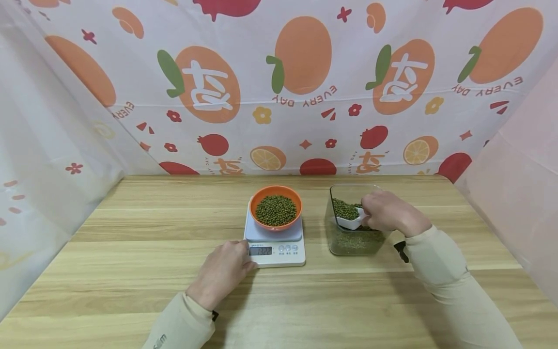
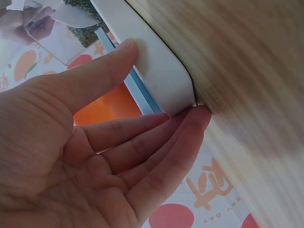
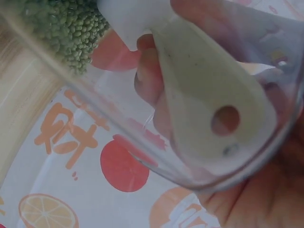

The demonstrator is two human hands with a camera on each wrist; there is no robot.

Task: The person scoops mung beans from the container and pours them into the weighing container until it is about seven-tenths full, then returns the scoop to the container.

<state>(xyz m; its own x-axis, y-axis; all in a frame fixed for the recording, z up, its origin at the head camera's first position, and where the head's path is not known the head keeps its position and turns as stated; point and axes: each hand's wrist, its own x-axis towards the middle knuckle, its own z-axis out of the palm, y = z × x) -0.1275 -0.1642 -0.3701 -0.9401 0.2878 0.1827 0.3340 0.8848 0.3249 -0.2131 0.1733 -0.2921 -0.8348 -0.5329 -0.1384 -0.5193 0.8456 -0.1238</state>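
Note:
My left hand [image 1: 224,268] touches the left front corner of a white kitchen scale [image 1: 279,260]. In the left wrist view its thumb rests on the scale's edge and its nearly straight fingers [image 2: 156,175] meet the end. On the scale stands an orange bowl [image 1: 260,194] holding green mung beans [image 1: 276,211]. My right hand [image 1: 390,213] reaches into a clear rectangular container [image 1: 333,242] and grips a white scoop [image 1: 350,223] by its handle [image 3: 204,90]. Green beans [image 1: 344,209] lie at the scoop's bowl, inside the container. The hand hides part of the scoop.
The container stands to the right of the scale on a wood-grain table [image 1: 131,252]. A fruit-print curtain [image 1: 305,131] hangs along the table's back edge, with pale cloth at both sides. The container's walls rise around my right hand.

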